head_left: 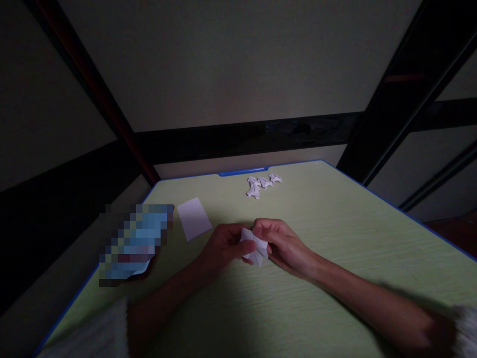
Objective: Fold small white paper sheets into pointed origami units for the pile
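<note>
Between my two hands, above the middle of the table, is a small piece of folded white paper with creases showing. My left hand grips its left side, the thumb lying across the front. On the upper right side, my right hand pinches the paper with thumb and curled fingers. Farther back lie several small folded paper figures in a loose cluster, some touching. A flat white sheet of paper rests to the left of my left hand.
The pale green table has a blue edge and a blue handle-like strip at the back. At the left lies a flat object with a blurred-out surface and a dark red edge. Behind the table stands a pale panel with a black band.
</note>
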`<state>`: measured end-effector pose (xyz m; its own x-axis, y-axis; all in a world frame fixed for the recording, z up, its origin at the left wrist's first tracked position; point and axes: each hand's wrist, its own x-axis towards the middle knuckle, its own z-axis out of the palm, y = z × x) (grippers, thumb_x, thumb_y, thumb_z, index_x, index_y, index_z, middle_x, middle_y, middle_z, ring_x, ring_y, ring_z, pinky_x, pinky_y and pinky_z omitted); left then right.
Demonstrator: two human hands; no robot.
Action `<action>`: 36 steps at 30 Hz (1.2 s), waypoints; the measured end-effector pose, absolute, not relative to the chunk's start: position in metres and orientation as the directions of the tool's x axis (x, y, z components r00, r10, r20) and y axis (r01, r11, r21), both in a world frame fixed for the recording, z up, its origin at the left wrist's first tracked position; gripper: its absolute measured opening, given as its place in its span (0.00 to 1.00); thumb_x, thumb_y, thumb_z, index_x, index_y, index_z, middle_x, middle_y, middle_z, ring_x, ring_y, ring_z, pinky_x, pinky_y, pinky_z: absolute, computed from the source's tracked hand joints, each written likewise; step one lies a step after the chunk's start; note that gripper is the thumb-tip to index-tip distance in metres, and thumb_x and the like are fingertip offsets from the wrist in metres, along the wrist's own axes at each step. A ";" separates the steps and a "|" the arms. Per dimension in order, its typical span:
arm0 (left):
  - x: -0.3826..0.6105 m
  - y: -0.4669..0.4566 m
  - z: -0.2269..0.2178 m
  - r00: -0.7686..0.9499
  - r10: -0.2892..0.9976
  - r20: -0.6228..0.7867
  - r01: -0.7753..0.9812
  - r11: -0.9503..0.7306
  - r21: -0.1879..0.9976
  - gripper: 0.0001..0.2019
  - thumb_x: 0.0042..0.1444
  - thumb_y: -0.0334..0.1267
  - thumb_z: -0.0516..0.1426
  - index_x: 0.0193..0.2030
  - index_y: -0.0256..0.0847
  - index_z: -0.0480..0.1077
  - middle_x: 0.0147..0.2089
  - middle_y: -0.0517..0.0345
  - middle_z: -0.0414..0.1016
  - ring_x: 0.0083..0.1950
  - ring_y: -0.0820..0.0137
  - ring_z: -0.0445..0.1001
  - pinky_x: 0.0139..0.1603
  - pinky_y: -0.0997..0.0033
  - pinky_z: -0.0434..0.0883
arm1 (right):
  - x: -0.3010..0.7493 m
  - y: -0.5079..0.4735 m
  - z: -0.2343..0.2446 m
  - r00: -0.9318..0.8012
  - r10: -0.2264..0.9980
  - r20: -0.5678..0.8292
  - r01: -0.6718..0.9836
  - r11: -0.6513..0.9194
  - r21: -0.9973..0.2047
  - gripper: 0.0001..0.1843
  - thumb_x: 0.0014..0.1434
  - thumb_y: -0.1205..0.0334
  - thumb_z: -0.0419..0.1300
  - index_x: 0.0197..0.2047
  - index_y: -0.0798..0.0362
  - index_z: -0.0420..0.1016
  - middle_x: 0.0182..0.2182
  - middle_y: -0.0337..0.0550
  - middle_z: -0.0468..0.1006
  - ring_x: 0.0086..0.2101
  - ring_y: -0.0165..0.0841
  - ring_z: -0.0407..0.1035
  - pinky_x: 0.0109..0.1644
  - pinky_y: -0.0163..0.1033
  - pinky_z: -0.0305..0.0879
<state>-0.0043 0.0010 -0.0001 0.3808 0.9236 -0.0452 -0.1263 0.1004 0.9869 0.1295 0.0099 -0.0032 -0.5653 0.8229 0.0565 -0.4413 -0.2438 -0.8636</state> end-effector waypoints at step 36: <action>-0.004 0.008 -0.007 0.066 0.998 0.018 -0.246 -0.002 0.969 0.06 0.40 0.36 0.59 0.24 0.35 0.69 0.20 0.65 0.69 0.22 0.79 0.63 0.26 0.79 0.60 | 0.139 0.022 -0.004 -0.425 0.895 0.136 -0.221 0.043 -0.974 0.12 0.44 0.58 0.60 0.21 0.57 0.63 0.14 0.31 0.59 0.18 0.22 0.50 0.22 0.31 0.42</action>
